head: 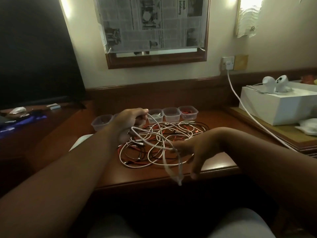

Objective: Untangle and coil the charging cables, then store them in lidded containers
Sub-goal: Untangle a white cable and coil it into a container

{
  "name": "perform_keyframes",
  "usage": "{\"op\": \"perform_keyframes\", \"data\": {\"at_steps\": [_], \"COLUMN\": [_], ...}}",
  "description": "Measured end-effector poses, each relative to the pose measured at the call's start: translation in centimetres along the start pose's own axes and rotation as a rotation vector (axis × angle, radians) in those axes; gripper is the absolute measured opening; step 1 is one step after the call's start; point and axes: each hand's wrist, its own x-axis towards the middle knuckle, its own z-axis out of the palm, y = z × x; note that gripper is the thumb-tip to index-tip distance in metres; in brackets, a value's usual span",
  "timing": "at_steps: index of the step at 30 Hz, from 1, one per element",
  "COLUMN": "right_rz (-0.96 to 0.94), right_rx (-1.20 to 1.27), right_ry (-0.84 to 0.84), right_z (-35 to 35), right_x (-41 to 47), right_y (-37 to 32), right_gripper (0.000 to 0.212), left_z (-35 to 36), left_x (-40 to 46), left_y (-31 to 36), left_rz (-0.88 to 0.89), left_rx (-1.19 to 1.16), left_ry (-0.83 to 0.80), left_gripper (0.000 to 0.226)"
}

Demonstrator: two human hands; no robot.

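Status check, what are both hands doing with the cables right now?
Left hand grips white cable, lifted. Right hand pinches the same cable lower down. Tangled pile on desk. Containers lidless behind.

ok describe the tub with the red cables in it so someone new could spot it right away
Look at the wooden desk below the newspaper-covered window. Along its back edge, behind the cable tangle, stands a row of clear plastic tubs. The tub with red cables is the rightmost one, nearest the white box, and the only one showing red inside.
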Motion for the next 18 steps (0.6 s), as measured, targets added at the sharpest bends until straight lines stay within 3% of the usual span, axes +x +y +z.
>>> {"op": "perform_keyframes", "data": {"at_steps": [2, 4, 7, 11, 13, 16, 18], "right_rz": [0.019, -0.01, -0.126, -0.276, -0.327, -0.324, -0.282], "right_rx": [-0.034, -0.035, 0.058, 0.244, 0.364, 0.456, 0.511], "right_ry": [-0.083, -0.049, 0.226, 0.653, 0.86, 1.035, 0.925], "right_z": [-0.1, -0.3, -0.6, -0.9, -0.6, -0.3, 0.0], "right_x": [0.0, -0.2, -0.3, -0.5, -0.7, -0.6, -0.4], "right_y": [-0.2, -0.5, -0.6, -0.7, -1.1, -1.7, -2.4], "right_gripper": [0.11, 0.101, 0.078, 0.022, 0.004, 0.012, 0.019], "left_z": [0.3, 0.6, 1.0, 2.1, 2.8, 4.3, 5.5], "left_x": [-0.2, -0.3, -0.3, -0.6, -0.6, -0.8, -1.3], "left_y": [0.8, 1.6, 2.6, 3.5, 3.6, 3.3, 2.8], "left_rz": [0.033, 0.037, -0.002, -0.036, -0.051, -0.057, -0.049], "left_rx": [0.067, 0.071, 0.017, -0.066, -0.099, -0.208, -0.218], "left_ry": [-0.009, -0.024, -0.046, -0.062, -0.054, 0.013, 0.075], "left_gripper": [0.029, 0.031, 0.037, 0.038, 0.034, 0.033, 0.031]}}
